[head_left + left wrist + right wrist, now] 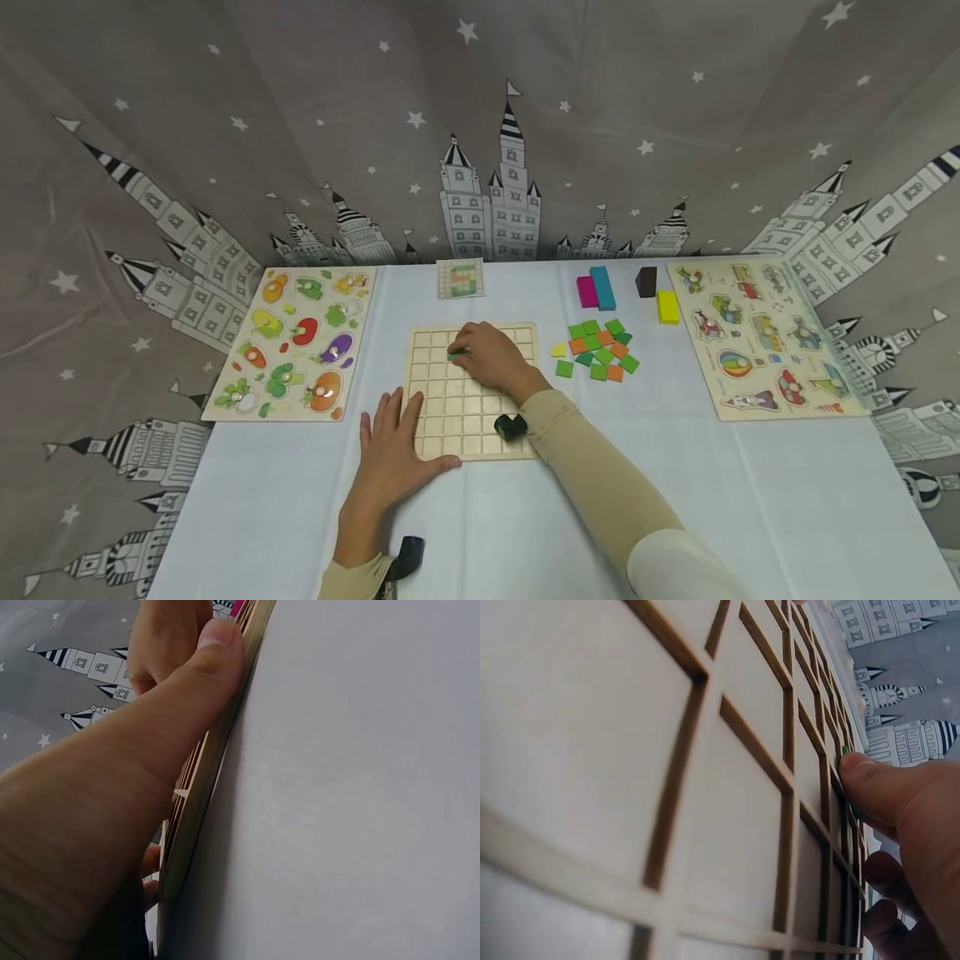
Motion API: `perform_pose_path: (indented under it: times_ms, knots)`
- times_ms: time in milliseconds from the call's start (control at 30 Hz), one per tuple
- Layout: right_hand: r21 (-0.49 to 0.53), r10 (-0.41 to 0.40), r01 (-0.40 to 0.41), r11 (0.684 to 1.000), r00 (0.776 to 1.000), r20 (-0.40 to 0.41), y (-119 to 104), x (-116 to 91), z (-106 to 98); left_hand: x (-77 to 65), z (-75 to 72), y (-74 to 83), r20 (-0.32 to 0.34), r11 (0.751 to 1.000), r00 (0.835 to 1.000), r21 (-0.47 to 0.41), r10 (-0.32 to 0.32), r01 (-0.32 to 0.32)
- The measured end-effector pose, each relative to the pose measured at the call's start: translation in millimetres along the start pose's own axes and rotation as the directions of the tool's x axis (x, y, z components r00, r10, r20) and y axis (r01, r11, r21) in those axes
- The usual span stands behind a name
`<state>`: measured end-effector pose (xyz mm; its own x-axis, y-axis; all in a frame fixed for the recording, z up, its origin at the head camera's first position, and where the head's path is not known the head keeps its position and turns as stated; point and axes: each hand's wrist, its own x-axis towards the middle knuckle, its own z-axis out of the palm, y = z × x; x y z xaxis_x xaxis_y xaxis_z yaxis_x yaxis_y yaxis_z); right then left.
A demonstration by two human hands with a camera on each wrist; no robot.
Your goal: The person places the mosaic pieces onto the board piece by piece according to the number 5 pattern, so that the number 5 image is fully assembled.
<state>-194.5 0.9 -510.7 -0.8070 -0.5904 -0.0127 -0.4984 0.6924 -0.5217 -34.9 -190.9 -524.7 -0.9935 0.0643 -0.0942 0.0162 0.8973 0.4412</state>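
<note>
Head view: green piece (453, 356) runs lengthwise left-right.

right arm (600, 471) partly blocking grid board (452, 427), free tablecloth (502, 521) toward left arm (360, 529)

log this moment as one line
right hand: pinches green piece over grid board | left hand: at board's near-left corner | loose tiles: right of board

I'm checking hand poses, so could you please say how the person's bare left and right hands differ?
The bare left hand lies spread at the near-left corner of the pale wooden grid board, while the bare right hand reaches over its far half. The left hand touches the board with outstretched fingers; the right hand pinches a small green piece. Both have tan sleeves.
</note>
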Motion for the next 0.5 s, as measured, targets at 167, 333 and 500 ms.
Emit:
perform_pose_path:
  times_ms: [167,333,500]
  knots:
    - [-0.074,0.0,0.001,0.997,1.0,0.007,-1,-3,-2,0.5,1.8,0.3,0.02,1.0,1.0,-0.003,-0.016,0.016]
    - [-0.18,-0.05,0.049,0.982,0.999,0.0,0,-8,-3,0.4,4.9,-0.1,0.016,1.0,1.0,-0.003,-0.019,0.019]
    - [-0.22,-0.108,0.098,0.971,0.994,-0.036,7,-21,-8,-0.2,1.8,1.6,-0.006,1.0,1.0,-0.007,-0.014,0.014]
